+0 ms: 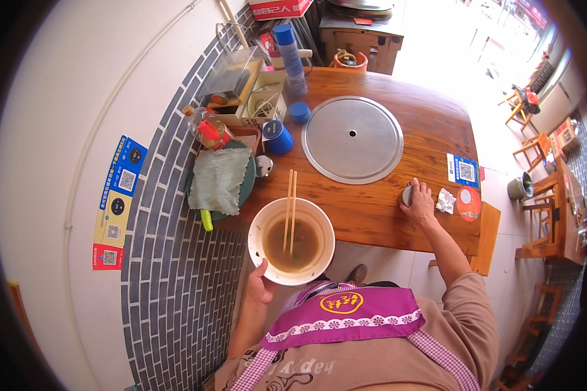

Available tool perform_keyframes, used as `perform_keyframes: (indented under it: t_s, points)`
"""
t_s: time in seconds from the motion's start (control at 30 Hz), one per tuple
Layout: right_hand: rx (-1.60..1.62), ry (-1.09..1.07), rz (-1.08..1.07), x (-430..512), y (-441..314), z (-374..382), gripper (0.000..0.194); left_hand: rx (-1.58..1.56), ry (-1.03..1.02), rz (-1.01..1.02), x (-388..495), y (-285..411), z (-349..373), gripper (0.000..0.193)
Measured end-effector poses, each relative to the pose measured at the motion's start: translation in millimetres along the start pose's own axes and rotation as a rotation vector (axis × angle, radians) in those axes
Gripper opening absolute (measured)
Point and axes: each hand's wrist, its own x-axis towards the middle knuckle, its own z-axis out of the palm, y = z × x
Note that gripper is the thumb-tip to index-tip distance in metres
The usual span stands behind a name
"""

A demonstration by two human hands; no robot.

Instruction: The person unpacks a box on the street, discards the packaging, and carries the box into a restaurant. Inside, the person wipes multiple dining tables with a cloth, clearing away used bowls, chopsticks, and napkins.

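A white bowl [255, 229] with brown broth and green bits in it is held at its near rim by my left hand [260, 288], thumb on the edge. A pair of wooden chopsticks [291, 205] leans in the broth, its upper ends past the far rim. On the wooden table [352, 210], my right hand [420, 204] grips a small dark cup [406, 195], mostly covered by the fingers. Just right of that hand lies a crumpled white tissue [445, 201]. Beyond the bowl, a round metal lid [352, 156] with a central hole lies on the tabletop.
At the left stand a green tray [248, 183] under a grey-green cloth [220, 181], a bottle [215, 129], a blue canister [278, 138] and a tall blue-capped container [291, 58]. A brick-patterned wall [176, 273] borders the left. A wooden bench [489, 239] sits beyond the table's right edge.
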Motion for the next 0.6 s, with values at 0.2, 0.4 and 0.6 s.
perform_keyframes:
  t_s: [0.2, 0.4, 0.6]
  points:
    - [0.068, -0.028, -0.313, 7, -85, 2, 0.106, -0.001, -0.017, 0.035, -1, 17, -16, 0.055]
    - [0.145, -0.093, -0.558, 50, -216, 34, 0.102, 0.021, -0.004, 0.044, 4, 34, -19, 0.055]
    - [0.122, -0.05, -0.615, 94, -291, 58, 0.097, 0.048, 0.051, 0.034, 21, 44, -27, 0.057]
